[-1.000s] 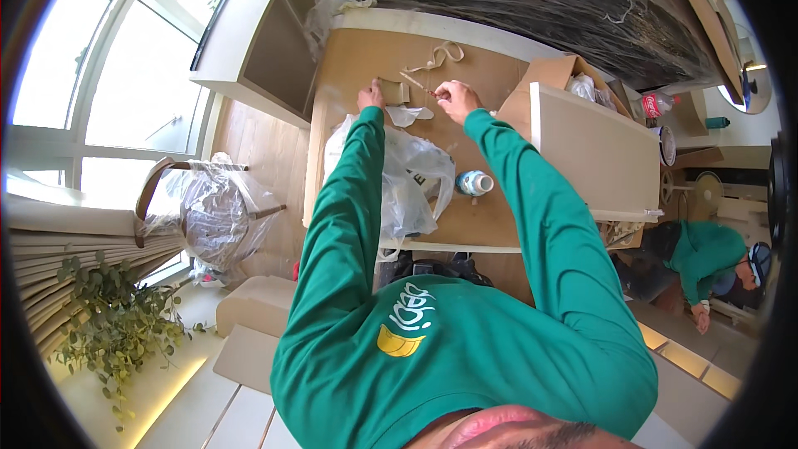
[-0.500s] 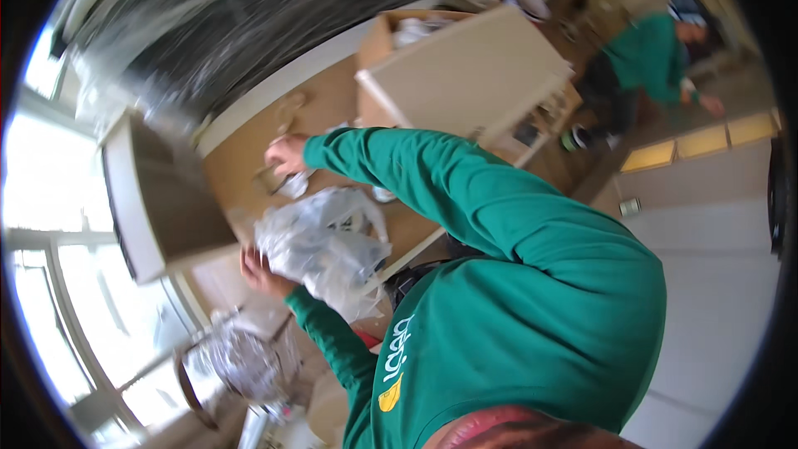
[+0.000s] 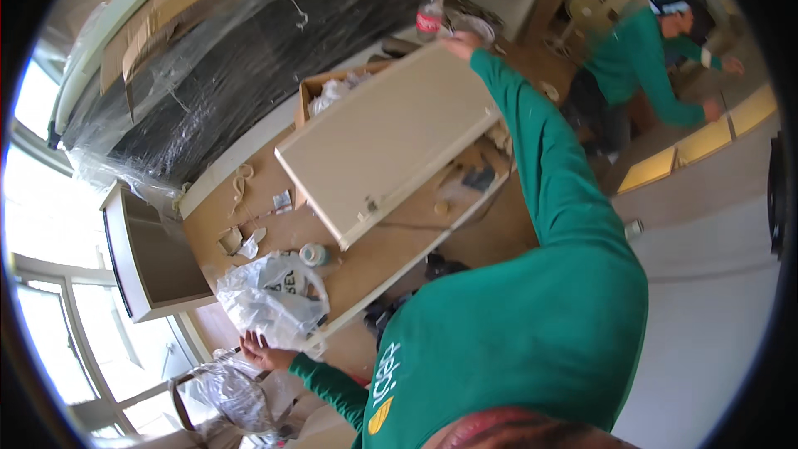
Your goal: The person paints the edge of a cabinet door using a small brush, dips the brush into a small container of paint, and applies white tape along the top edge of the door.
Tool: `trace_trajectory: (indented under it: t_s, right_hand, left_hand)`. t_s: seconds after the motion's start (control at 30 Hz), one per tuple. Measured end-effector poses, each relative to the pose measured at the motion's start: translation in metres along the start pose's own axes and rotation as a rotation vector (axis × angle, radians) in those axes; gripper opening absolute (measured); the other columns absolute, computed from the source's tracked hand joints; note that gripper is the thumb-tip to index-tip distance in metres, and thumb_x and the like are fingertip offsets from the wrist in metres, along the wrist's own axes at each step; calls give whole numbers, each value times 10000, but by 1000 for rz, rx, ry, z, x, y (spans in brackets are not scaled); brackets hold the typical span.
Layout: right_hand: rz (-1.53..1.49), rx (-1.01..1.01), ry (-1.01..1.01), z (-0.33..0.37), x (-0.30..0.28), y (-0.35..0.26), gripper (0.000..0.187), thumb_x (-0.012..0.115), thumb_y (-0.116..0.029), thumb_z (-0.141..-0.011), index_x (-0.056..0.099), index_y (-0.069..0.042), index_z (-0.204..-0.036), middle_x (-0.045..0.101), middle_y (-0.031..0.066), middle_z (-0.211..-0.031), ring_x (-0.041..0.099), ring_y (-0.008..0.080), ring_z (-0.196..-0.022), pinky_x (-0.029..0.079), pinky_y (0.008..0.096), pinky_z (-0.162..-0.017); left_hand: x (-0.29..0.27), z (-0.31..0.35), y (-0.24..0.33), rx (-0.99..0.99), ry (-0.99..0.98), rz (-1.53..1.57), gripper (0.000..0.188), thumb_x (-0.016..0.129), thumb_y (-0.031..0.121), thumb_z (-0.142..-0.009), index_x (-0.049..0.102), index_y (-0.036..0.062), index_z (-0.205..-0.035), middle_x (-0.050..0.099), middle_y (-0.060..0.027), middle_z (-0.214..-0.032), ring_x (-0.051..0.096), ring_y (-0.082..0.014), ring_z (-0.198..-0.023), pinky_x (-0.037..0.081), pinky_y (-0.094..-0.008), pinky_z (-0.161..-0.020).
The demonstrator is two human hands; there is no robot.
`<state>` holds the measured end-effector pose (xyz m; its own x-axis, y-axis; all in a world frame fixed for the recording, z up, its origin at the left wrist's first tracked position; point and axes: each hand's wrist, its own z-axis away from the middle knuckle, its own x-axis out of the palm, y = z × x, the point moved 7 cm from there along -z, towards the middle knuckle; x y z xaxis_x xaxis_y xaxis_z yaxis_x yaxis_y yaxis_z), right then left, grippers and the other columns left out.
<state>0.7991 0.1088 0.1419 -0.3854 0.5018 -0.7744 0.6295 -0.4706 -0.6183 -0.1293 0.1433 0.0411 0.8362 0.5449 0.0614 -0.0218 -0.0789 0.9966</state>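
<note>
Right hand (image 3: pixel 464 43) at corner of beige panel (image 3: pixel 391 137), grip unclear; left hand (image 3: pixel 264 353) spread, well apart.
Probably stiff, heavy; hold opposite edges.

Bag (image 3: pixel 270 303) on table (image 3: pixel 353 273), left of panel (image 3: pixel 391 133)

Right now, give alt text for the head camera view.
The wearer's right hand is near the far end of a beige panel; the left hand is beside a plastic bag on a brown table. Another person bends nearby.
</note>
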Motion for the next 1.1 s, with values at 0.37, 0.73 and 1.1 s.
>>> trace_trajectory:
  t_s: [0.37,0.73,1.1]
  right_hand:
    - [-176,214,78,-101,40,145,444,835,-409,-769,694,11,-732,681,103,-711,603,176,-582,452,364,-520]
    - [365,41,96,-135,15,103,419,767,-329,-748,718,-16,-1023,723,196,-955,698,352,-942,550,448,-842]
    - [-326,-605,72,-71,-77,-218,170,770,-216,-854,756,-47,-843,725,56,-754,663,120,-720,520,305,-666]
  left_hand:
    - [-82,172,-33,-126,298,-106,353,554,321,-1031,574,90,-1295,674,-120,-1207,641,-236,-1079,510,-345,-877]
    - [-85,180,-70,-130,305,-55,346,575,324,-1018,588,113,-1292,692,-93,-1166,649,-210,-1029,515,-332,-835]
    - [23,181,30,10,126,53,360,528,277,-1035,546,45,-1311,640,-137,-1229,617,-226,-1093,480,-337,-888]
